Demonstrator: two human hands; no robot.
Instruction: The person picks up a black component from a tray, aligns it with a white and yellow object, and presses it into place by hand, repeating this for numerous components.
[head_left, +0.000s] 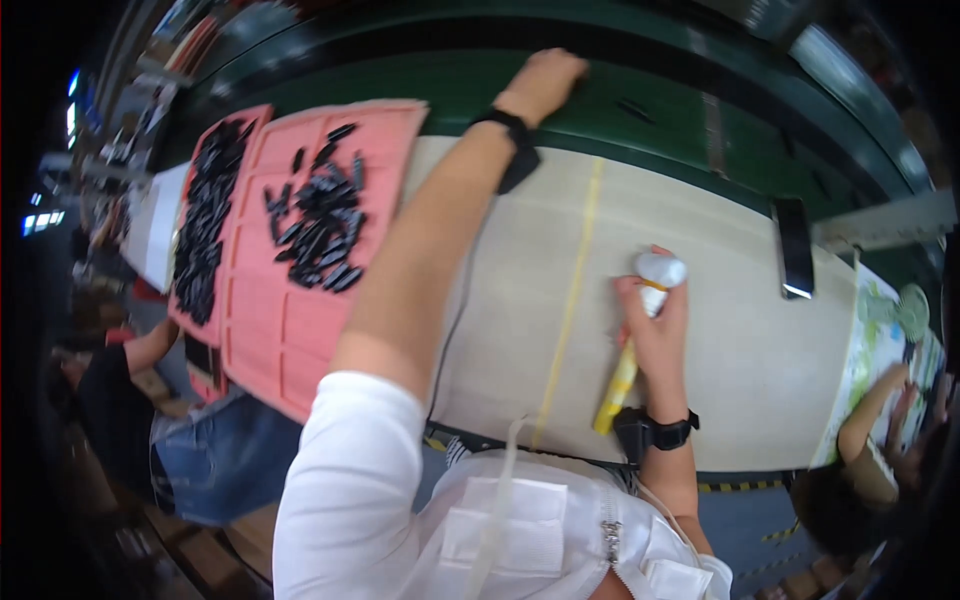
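My left hand reaches far out over the dark green belt, its fingers curled down and partly hidden behind the back of the hand. Whether it has anything in it does not show. Closer to me, over the beige tabletop, my right hand is wrapped round a tube-shaped thing with a round silvery-white end and a thin yellow-orange band. A yellow length slants out below the hand toward me and seems part of the same tube. Several small dark pieces, one right of my left hand, lie on the belt.
Left of my left arm, a pink tray holds a heap of small black parts; another pink tray beside it is full of them. A black phone-like slab stands at the right near a metal bar. People sit on both sides.
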